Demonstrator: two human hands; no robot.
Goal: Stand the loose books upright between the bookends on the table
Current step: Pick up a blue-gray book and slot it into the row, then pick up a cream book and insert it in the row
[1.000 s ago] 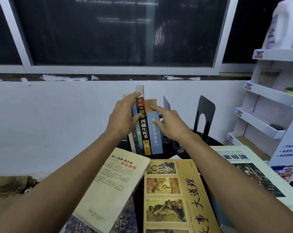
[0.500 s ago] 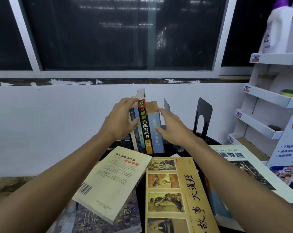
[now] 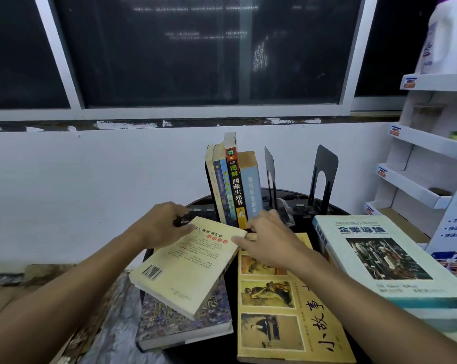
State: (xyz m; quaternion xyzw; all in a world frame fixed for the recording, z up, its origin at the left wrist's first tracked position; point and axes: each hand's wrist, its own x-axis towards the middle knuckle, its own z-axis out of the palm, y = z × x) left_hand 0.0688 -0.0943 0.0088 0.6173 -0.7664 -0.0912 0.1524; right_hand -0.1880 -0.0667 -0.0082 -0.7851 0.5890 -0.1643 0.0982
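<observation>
Several books (image 3: 235, 185) stand upright in a row at the back of the round black table (image 3: 295, 194). Two black bookends (image 3: 270, 174) (image 3: 324, 174) stand to their right, with gaps between. A cream book (image 3: 190, 266) lies face down on a purple book (image 3: 185, 321). My left hand (image 3: 164, 223) grips the cream book's far left corner, thumb on the cover. My right hand (image 3: 269, 240) is open, its thumb touching the cream book's far right corner. A yellow picture book (image 3: 287, 311) lies flat under my right wrist. A large pale book (image 3: 379, 258) lies at the right.
A white display shelf (image 3: 419, 179) stands against the table's right side, with a white bottle (image 3: 447, 35) on its top tier. A white wall and dark window run behind the table. Rough, mottled ground (image 3: 104, 311) shows at the lower left.
Both hands have left the upright books and come down toward me onto the far corners of the cream book. The upright row stands on its own.
</observation>
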